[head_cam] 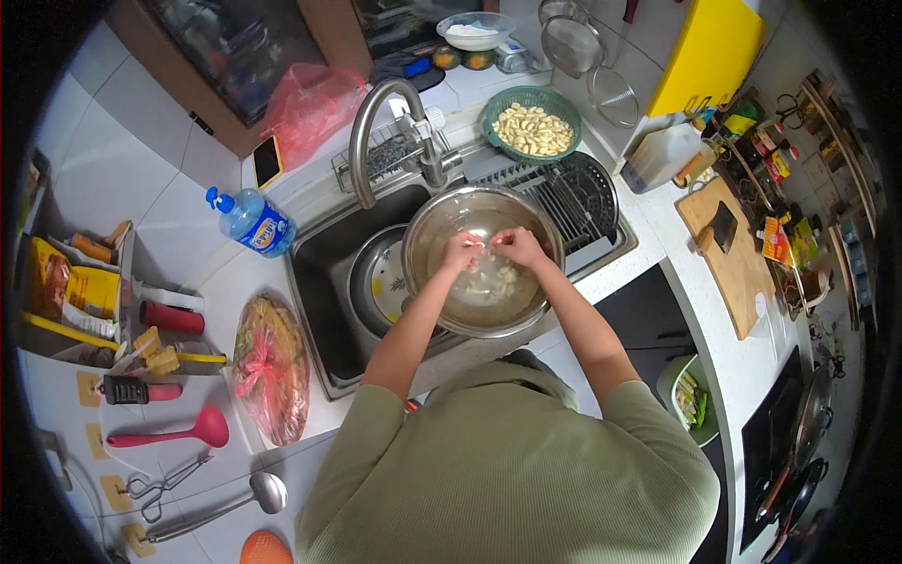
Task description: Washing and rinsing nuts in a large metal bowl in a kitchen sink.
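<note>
Both hands are over a large stainless steel basin (486, 330) holding cloudy water. My left hand (461, 252) pinches a small whitish piece, seemingly a garlic clove (480, 246). Close beside it, my right hand (520, 247) has its fingertips bent together; whether anything is between them is too small to tell. Several pale garlic cloves (500, 282) lie in the water below the hands. Behind the basin to the right, a green plastic colander (491, 132) holds many peeled cloves (533, 129).
The basin overlaps the sink (317, 303), where a pan (359, 282) with a patterned plate sits. A curved faucet (361, 148) rises behind. At left are a blue soap bottle (257, 224) and a tied plastic bag (271, 374). A cleaver (722, 227) lies on the cutting board (743, 282).
</note>
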Available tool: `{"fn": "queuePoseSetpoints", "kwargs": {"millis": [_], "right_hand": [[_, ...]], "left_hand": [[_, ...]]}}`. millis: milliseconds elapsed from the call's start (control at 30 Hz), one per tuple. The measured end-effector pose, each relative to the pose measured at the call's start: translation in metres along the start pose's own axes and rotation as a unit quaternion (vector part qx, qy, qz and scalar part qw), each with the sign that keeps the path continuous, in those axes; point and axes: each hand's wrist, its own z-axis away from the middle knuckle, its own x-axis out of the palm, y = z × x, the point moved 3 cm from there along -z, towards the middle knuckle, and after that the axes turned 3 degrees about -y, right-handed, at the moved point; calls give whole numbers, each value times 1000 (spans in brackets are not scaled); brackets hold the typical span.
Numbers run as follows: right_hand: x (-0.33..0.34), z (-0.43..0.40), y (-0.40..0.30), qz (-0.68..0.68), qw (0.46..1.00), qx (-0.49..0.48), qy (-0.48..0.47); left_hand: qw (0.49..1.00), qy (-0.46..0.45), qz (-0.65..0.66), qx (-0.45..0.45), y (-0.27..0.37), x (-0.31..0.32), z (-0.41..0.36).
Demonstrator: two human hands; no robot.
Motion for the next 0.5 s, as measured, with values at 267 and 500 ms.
{"fn": "queuePoseSetpoints", "kwargs": {"millis": [267,500], "right_hand": [[-1,-2,-11,-247,968,-19,-34],[-8,-6,-15,-270,961,-59,6]], "left_hand": [[993,36,107,22,22,0,12],[980,-37,193,43,44,3,25]]}}
